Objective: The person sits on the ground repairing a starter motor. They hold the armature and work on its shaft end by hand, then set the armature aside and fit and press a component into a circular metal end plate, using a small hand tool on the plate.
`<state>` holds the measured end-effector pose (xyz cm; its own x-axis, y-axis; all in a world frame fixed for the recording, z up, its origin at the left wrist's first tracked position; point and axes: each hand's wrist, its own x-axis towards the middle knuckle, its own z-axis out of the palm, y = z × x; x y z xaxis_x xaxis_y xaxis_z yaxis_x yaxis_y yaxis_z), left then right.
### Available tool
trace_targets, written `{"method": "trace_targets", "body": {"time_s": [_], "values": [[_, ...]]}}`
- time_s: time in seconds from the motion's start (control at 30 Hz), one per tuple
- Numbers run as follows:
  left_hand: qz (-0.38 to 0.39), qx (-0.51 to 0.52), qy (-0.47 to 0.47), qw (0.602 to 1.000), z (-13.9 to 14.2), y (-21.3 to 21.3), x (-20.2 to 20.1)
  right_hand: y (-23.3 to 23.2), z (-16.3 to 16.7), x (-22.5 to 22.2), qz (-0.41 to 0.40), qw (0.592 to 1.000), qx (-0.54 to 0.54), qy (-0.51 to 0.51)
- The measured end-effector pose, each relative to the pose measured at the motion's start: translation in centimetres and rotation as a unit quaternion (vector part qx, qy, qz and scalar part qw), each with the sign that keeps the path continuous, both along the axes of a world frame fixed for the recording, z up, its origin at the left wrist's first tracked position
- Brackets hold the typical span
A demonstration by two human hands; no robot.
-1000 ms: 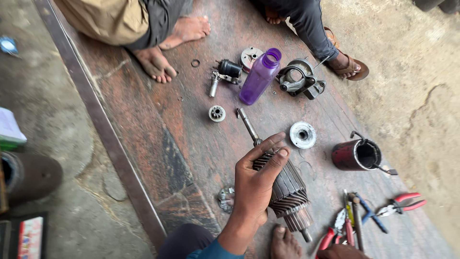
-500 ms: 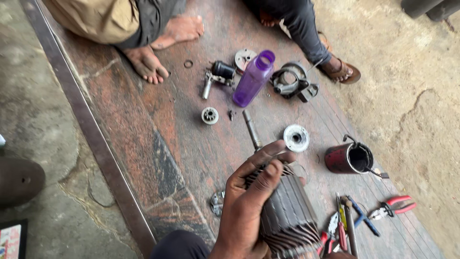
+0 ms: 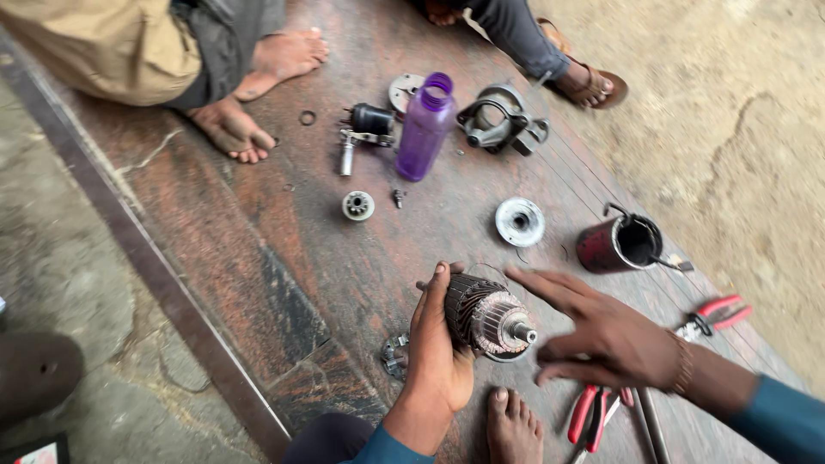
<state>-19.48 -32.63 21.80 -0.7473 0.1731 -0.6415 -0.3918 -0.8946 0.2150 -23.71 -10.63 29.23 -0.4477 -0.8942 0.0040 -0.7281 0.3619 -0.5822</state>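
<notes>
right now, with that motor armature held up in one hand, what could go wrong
The left hand alone grips the armature above a bare foot; if it slips it may land there. The right hand hovers open by the shaft end, where fingers could get pinched. Small loose parts such as the gear could roll away.

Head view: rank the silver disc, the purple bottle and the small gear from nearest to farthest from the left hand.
Measured from the left hand:
1. Silver disc, up and to the right.
2. Small gear, up and to the left; almost as near as the disc, so this order is loose.
3. Purple bottle, farthest, at the top.
</notes>
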Motion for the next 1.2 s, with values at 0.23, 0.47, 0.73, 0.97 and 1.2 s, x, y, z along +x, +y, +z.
{"method": "trace_targets", "body": {"time_s": [0.23, 0.47, 0.73, 0.97, 1.2], "values": [[-0.163, -0.014, 0.046, 0.985, -0.6, 0.7, -0.7, -1.6, -1.2, -0.6, -0.079, 0.975, -0.117, -0.173], [-0.308, -0.044, 0.083, 0.947, -3.8, 1.5, -0.9, 0.5, -1.6, -1.8, -0.155, 0.945, -0.178, -0.226], [-0.335, 0.028, 0.301, 0.892, -10.9, 4.2, 0.3, 3.0, 1.0, -0.5, -0.203, 0.932, -0.105, -0.281], [-0.341, -0.001, 0.291, 0.894, -16.5, 7.8, -0.2, 4.9, -3.6, 1.3, -0.180, 0.971, -0.085, -0.131], [-0.323, 0.026, 0.240, 0.915, -14.1, 4.8, 0.1, 2.6, -3.4, 2.2, -0.152, 0.973, -0.111, -0.133]]}}
